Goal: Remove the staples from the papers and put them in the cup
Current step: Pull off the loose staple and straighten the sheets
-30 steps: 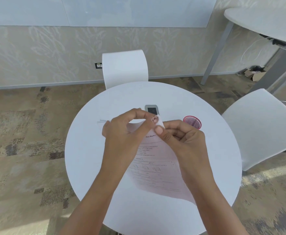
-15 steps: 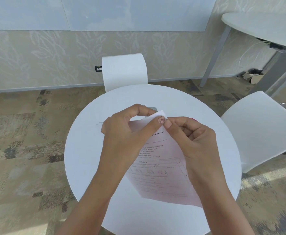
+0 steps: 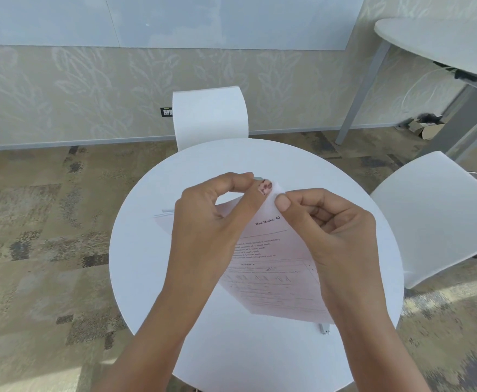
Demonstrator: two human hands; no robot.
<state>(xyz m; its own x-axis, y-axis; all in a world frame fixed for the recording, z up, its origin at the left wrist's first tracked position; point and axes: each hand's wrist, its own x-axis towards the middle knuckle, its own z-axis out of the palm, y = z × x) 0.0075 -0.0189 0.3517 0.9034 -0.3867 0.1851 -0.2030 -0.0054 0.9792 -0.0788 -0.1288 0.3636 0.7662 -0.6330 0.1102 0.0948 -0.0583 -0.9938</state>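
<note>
Staple-removal step: my left hand [image 3: 211, 222] and right hand [image 3: 340, 233] pinch the exam papers' [image 3: 274, 267] corner above the table [image 3: 146, 264]; next, pry gently.

The top corner of the papers [image 3: 274, 250] is covered by the pinching fingers [image 3: 231, 181] of the left hand [image 3: 211, 222] and the right hand [image 3: 341, 233], so whether a staple sits there cannot be told. Just beyond that corner, a grey thing [image 3: 258, 179] shows only as a sliver. Under the papers' near edge, a small grey object [image 3: 323, 329] is half hidden and too small to name. The papers' lower print is blurred. Nearer than the papers, the desk [image 3: 146, 264] is cut off by the bottom edge.
</note>
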